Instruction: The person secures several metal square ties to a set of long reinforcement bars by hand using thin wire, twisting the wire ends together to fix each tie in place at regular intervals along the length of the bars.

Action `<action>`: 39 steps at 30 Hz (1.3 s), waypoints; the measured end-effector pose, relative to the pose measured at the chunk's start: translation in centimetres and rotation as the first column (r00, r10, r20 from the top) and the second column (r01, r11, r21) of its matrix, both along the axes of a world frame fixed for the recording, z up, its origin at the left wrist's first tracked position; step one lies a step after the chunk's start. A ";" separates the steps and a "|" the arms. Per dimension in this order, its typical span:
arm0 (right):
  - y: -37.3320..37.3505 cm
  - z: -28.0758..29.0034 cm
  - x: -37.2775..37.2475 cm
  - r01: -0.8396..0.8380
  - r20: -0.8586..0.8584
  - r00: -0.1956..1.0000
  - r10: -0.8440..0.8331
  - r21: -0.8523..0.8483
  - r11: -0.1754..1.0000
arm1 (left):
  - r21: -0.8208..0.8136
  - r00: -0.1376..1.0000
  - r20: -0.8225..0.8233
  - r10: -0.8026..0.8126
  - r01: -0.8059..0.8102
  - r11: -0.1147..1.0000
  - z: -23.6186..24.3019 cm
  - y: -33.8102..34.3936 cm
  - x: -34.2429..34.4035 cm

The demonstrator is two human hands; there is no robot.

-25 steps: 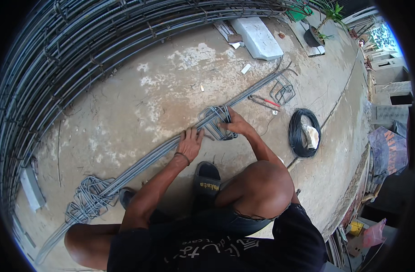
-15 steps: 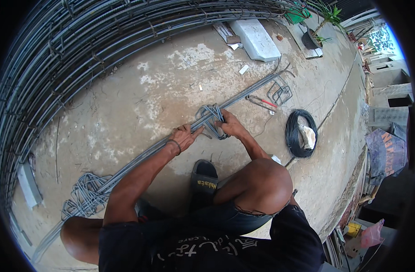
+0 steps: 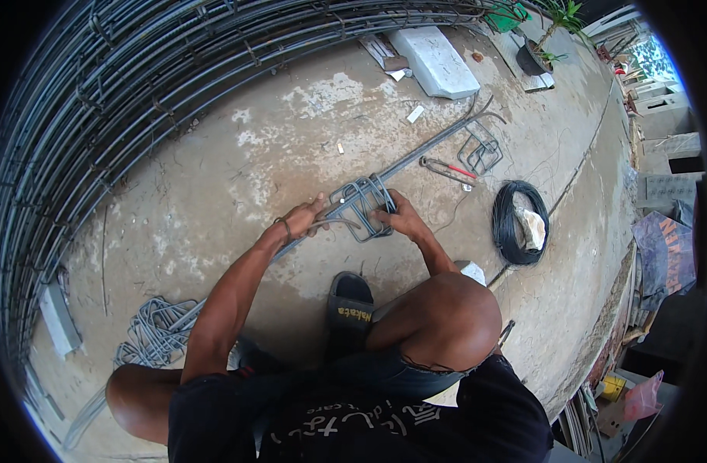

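Note:
A bundle of long steel rebar rods point(image 3: 424, 148) runs diagonally over the concrete floor in front of me. Several square steel stirrups point(image 3: 361, 199) hang together around the rods. My right hand point(image 3: 405, 218) pinches the stirrups at their right side. On the rods just left of them, my left hand point(image 3: 298, 220) is closed, and one rod with a bent end comes out beside its fingers toward the stirrups. Red-handled pincers point(image 3: 448, 170) and loose stirrups point(image 3: 480, 155) lie beyond my right hand. Another heap of stirrups point(image 3: 157, 332) sits near my left knee.
A large rebar cage point(image 3: 137, 85) curves along the far left. A coil of black wire point(image 3: 502, 231) with a pale stone point(image 3: 531, 229) in it lies to the right. A white block point(image 3: 434, 65) and a potted plant point(image 3: 532, 62) stand at the back.
The stirrups have spread and turned, so their square shapes show more clearly. My left hand has shifted slightly left and away, and a bent-ended rod now stands apart from the bundle, nearer me.

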State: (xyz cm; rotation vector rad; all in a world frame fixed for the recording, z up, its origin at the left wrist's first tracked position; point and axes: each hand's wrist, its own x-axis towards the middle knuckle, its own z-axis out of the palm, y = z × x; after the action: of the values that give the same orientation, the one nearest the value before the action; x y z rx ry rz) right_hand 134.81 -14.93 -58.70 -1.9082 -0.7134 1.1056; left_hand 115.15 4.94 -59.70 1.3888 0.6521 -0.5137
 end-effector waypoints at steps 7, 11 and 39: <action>0.6 0.4 0.3 0.104 -0.310 0.942 -0.131 -0.102 0.989 | 0.274 0.984 -0.128 -0.126 0.157 0.949 0.1 -1.0 1.0; 0.9 1.2 0.6 0.056 -0.365 0.925 -0.105 -0.142 0.988 | 0.696 0.993 -0.120 -0.011 0.092 0.713 0.7 -2.7 1.3; 0.4 2.0 0.3 0.055 -0.065 0.996 -0.055 0.010 0.998 | 0.882 0.988 0.110 0.112 -0.149 0.448 -1.4 -6.7 6.3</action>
State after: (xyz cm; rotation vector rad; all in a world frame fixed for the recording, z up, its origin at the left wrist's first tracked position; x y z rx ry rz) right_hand 135.14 -14.49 -56.69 -1.8627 -0.6268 1.1207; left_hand 121.42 -1.78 -61.07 2.3213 1.0766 0.0533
